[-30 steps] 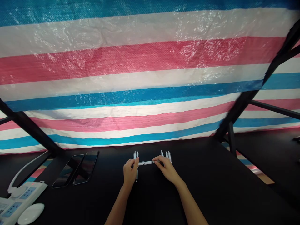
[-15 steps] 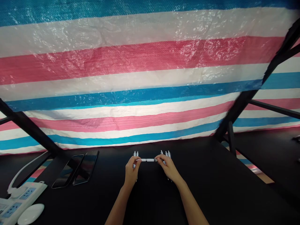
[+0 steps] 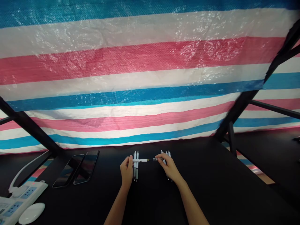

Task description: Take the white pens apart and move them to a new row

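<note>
My left hand (image 3: 127,170) is shut on the white barrel of a pen (image 3: 140,160), held level and pointing right. My right hand (image 3: 169,167) pinches a short dark-tipped pen part (image 3: 154,159), with a small gap between it and the barrel. Two white pens (image 3: 136,165) lie side by side under my left hand, partly hidden by it. Next to my right hand, several more white pens (image 3: 167,155) lie with their ends showing and their lower parts hidden by my fingers.
Two smartphones (image 3: 77,168) lie on the black table (image 3: 211,175) to the left. A white power strip (image 3: 21,200) and a white computer mouse (image 3: 31,213) sit at the lower left. A striped tarpaulin (image 3: 150,93) and black frame bars stand behind the table.
My hands have drawn apart, and the pen has come into two parts. My left hand moved left with the barrel, and the right hand kept the short part.
</note>
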The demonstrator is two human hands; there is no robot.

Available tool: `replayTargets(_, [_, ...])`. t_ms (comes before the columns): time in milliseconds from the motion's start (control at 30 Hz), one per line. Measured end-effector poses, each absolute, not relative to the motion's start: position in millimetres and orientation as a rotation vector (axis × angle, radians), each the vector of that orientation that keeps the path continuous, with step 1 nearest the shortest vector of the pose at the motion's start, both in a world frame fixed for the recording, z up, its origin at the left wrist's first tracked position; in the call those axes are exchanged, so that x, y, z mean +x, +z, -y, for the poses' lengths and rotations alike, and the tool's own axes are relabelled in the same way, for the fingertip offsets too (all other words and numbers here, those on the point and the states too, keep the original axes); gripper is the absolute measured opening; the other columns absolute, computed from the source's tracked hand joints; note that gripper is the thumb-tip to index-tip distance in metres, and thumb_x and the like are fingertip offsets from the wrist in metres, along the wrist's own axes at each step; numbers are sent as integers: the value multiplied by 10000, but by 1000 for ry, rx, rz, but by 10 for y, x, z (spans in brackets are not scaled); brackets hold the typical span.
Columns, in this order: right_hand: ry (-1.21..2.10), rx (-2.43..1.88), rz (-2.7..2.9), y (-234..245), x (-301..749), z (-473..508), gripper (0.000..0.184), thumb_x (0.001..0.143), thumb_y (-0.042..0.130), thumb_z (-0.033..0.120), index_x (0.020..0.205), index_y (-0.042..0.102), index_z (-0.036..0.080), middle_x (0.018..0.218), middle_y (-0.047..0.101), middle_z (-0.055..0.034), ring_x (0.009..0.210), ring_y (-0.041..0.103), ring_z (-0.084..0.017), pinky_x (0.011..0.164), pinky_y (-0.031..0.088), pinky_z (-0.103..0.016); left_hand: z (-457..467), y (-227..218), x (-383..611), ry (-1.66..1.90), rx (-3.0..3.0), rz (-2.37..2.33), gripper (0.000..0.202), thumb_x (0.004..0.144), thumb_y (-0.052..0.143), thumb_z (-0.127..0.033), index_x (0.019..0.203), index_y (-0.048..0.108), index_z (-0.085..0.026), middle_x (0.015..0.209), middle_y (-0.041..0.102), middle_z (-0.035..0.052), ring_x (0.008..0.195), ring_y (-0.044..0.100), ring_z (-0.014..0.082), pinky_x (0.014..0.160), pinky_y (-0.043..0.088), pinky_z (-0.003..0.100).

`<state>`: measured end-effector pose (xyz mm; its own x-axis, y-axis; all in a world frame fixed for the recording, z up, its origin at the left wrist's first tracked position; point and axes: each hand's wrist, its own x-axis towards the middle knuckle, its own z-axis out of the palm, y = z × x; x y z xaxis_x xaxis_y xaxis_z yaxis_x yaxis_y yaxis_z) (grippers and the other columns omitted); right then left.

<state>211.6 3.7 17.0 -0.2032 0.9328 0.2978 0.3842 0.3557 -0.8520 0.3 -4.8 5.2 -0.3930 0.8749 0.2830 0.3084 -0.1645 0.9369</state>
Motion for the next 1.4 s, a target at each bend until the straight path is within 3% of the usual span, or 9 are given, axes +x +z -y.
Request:
replayTargets(900, [777,-1204,1678,167,2197,-59,232,876,448,357,906,641,231,915,660,-42,879,599,-215,798,450,-336,20,43,-44,1645,1243,-1641,424,844,426,-464,519,372,-197,504,318,-56,477,325,98,478,274,226])
replayTargets(1400, [811,-1174,1730,190,2097,-34,233,882,439,363,907,630,231,921,650,-44,888,598,-218,793,455,-358,37,60,29,1457,1435,-1594,429,839,407,-498,535,364,-198,514,318,-59,478,344,98,484,279,218])
